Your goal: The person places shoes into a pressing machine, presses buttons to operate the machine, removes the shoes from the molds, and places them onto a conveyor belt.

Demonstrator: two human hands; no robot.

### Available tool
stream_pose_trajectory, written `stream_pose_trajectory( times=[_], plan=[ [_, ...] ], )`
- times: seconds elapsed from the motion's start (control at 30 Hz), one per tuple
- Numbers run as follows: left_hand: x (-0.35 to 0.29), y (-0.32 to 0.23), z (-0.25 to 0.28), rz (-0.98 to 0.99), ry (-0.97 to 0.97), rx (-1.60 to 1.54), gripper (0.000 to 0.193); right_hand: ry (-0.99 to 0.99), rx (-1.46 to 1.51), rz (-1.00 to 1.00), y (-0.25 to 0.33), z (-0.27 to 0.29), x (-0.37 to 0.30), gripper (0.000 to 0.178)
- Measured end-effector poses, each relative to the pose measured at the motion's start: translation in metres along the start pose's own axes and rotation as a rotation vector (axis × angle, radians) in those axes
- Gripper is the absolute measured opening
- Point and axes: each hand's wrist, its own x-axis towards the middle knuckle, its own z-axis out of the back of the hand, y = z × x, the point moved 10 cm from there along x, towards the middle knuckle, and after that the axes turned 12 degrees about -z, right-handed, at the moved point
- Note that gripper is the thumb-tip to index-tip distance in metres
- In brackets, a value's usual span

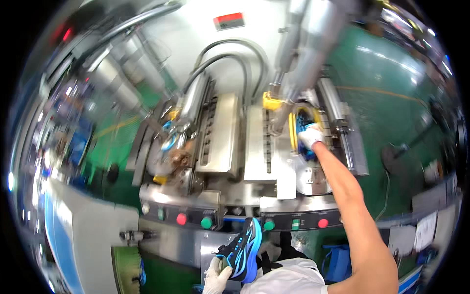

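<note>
Clamping left grip on black-blue shoe by collar end, holding it low in front of machine. Pointing its toe up between 2 green buttons, facing its sole right. Holding right grip at blurred blue piece in machine's right station, just right of yellow strip. Not managing to tell, through blur, whether clamping or just touching there. Wearing white gloves on both.
</note>
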Motion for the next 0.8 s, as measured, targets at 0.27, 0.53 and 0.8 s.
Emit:
stream_pose_trajectory(
  times=[0.27, 0.53, 0.8],
  plan=[
    [-0.147, 0.192, 0.051, 0.528, -0.630, 0.265, 0.081, 0.098, 0.438, 0.162, -0.020, -0.006, 0.033, 0.035],
    [-0.230, 0.305, 0.020, 0.731, -0.993, 0.364, 0.084, -0.278, 0.162, 0.432, 0.077, 0.027, -0.171, 0.075],
    [-0.208, 0.262, 0.134, 0.165, -1.064, -0.096, 0.081, -0.102, -1.003, 0.567, 0.050, -0.166, -0.463, 0.117]
  ],
)
